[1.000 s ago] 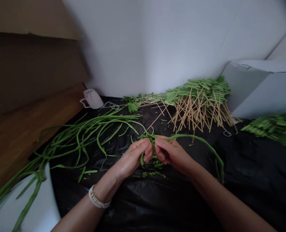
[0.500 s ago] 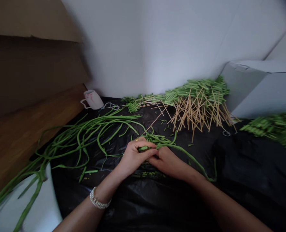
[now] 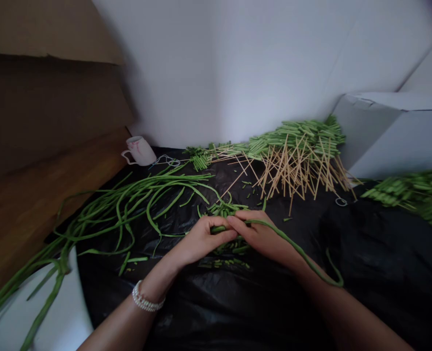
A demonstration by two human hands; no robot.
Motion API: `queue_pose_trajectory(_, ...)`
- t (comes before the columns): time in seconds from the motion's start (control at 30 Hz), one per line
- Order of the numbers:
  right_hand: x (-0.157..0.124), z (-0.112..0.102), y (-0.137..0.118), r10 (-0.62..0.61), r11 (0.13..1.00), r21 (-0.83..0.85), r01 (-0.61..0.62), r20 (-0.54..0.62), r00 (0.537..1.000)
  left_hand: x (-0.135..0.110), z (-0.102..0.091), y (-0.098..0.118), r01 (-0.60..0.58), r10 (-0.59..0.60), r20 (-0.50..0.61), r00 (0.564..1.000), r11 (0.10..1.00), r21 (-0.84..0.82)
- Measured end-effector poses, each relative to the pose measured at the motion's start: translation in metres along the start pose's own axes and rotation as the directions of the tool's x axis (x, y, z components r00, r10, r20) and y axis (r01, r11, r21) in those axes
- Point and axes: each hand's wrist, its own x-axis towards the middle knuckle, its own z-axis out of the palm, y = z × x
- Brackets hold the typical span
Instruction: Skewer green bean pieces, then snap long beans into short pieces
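Observation:
Both my hands meet over a heap of short green bean pieces (image 3: pixel 226 208) on black plastic sheeting (image 3: pixel 208 302). My left hand (image 3: pixel 205 240) pinches the near end of a long green bean (image 3: pixel 292 242) between thumb and fingers. My right hand (image 3: pixel 257 233) is closed on the same bean just beside it, fingertips touching the left's. The bean's long tail trails over my right wrist and curls at its end. More cut bits lie under and in front of my hands. A bundle of whole long beans (image 3: pixel 128 195) spreads out to the left.
Skewered bean pieces (image 3: pixel 299 139) with bare wooden sticks (image 3: pixel 292 170) are piled against the wall. Another green pile (image 3: pixel 416 192) lies at right, near a white box (image 3: pixel 384 131). A white mug (image 3: pixel 140 150) stands at back left. A white surface (image 3: pixel 51 312) is at lower left.
My right hand has turned and risen slightly, its fingers now over the bean. The bean's tail has shifted right and down across my forearm.

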Motion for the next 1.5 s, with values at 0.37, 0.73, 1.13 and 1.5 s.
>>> queue_pose_trajectory(0.37, -0.001, -0.003, -0.008, 0.166, 0.912, 0.341, -0.228, 0.201, 0.965, -0.002, -0.003, 0.001, -0.103, 0.100, 0.078, 0.992, 0.994, 0.029)
queue_pose_trajectory(0.73, -0.001, 0.014, 0.002, 0.206, 0.533, 0.777, -0.335, 0.265, 0.942, -0.002, 0.003, 0.000, -0.177, 0.178, 0.021, 0.984, 0.983, -0.044)
queue_pose_trajectory(1.13, -0.005, 0.014, -0.011, 0.148, 0.466, 0.802, -0.374, 0.347, 0.926, 0.000, -0.002, -0.003, -0.057, -0.034, -0.170, 0.985, 0.862, -0.504)
queue_pose_trajectory(1.5, -0.012, 0.024, -0.011, 0.218, 0.752, 0.378, -0.540, 0.631, 0.745, -0.004, 0.001, -0.003, 0.218, -0.225, 0.031, 0.974, 0.885, -0.411)
